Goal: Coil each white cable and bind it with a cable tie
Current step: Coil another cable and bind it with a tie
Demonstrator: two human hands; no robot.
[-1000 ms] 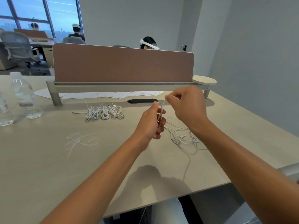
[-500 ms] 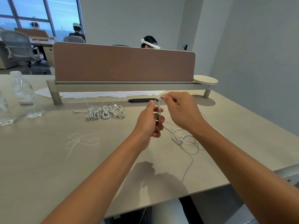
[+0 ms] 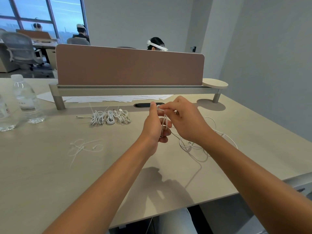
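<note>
Held above mid-counter [image 3: 50,166]: white cable [image 3: 164,122], loops gripped in left hand [image 3: 154,126], top pinched by right hand [image 3: 184,119]. Slack trailing toward right edge. Bound coils [image 3: 110,117] near back edge.

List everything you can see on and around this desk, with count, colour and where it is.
coiled cables: several, white, in a row in front of the divider's left half
cable ties: a few, white, loose on the desk left of the arms
cable being coiled: one, white, loops held between both hands
loose cables: tangled, white, under the right forearm
water bottles: two, clear, far left
papers: white, under the divider rail
divider: one, brown, across the desk
desk: one, beige
left hand: grips the loops
right hand: pinches the cable's top
</note>
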